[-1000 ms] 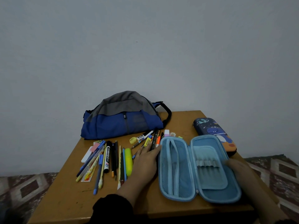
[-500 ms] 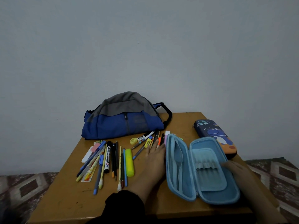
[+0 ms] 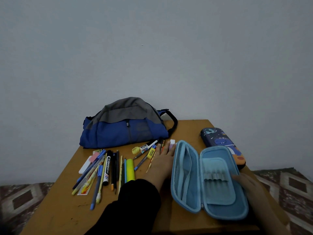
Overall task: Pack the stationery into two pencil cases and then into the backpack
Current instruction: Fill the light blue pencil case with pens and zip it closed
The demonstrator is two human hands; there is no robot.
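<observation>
Now the left hand (image 3: pixel 163 160) has slid further back, fingers flat beside the erasers (image 3: pixel 171 143); the right hand (image 3: pixel 243 181) rests open on the blue pencil case (image 3: pixel 208 182), which lies open on the desk (image 3: pixel 64 209), long axis pointing away.

left hand (image 3: pixel 163 159) reached farther to the erasers (image 3: pixel 172 143), open pencil case (image 3: pixel 208 180) shifted right

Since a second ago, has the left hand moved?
Yes. The left hand has slid away from the person along the open blue case's left edge, toward the backpack, fingers now reaching the erasers.
</observation>
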